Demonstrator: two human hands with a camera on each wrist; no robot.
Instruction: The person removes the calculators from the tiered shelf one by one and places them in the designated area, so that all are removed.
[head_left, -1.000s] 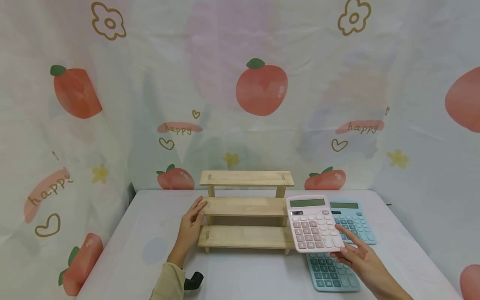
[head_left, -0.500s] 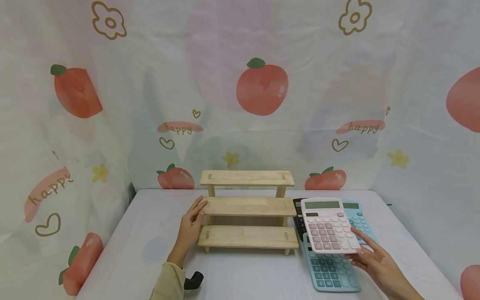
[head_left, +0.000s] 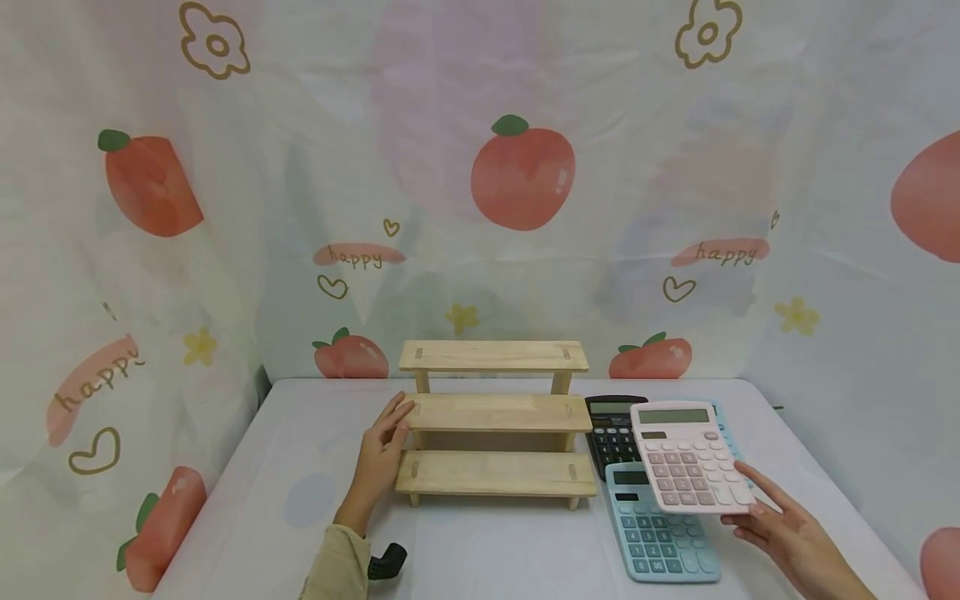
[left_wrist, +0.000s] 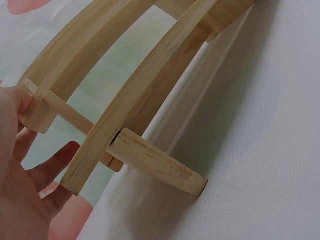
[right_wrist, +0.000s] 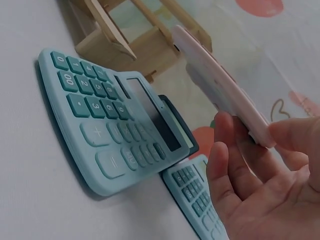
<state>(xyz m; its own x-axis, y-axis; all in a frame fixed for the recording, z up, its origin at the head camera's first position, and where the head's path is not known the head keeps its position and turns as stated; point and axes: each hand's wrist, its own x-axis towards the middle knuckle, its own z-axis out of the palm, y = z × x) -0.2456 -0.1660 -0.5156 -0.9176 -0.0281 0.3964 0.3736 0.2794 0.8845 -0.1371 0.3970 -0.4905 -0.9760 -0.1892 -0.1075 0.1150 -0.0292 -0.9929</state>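
In the head view my right hand (head_left: 787,525) pinches a pink and white calculator (head_left: 686,442) by its lower right corner. The right wrist view shows the calculator (right_wrist: 225,82) edge-on between thumb and fingers, tilted above the other calculators. One blue calculator (head_left: 663,533) lies in front, partly under the pink one in view. A second blue calculator (right_wrist: 192,195) and a black calculator (head_left: 611,425) lie behind it, partly covered. My left hand (head_left: 381,458) rests with spread fingers against the left end of a three-step wooden stand (head_left: 495,475), at its middle step.
The white table (head_left: 487,558) is closed in by a fruit-patterned cloth backdrop (head_left: 525,283) at the back and sides. A black curved object (head_left: 387,561) lies beside my left sleeve, near the front.
My right hand has carried the pink calculator to the right, away from the stand. The black calculator has come into view behind it. My left hand has stayed on the stand.
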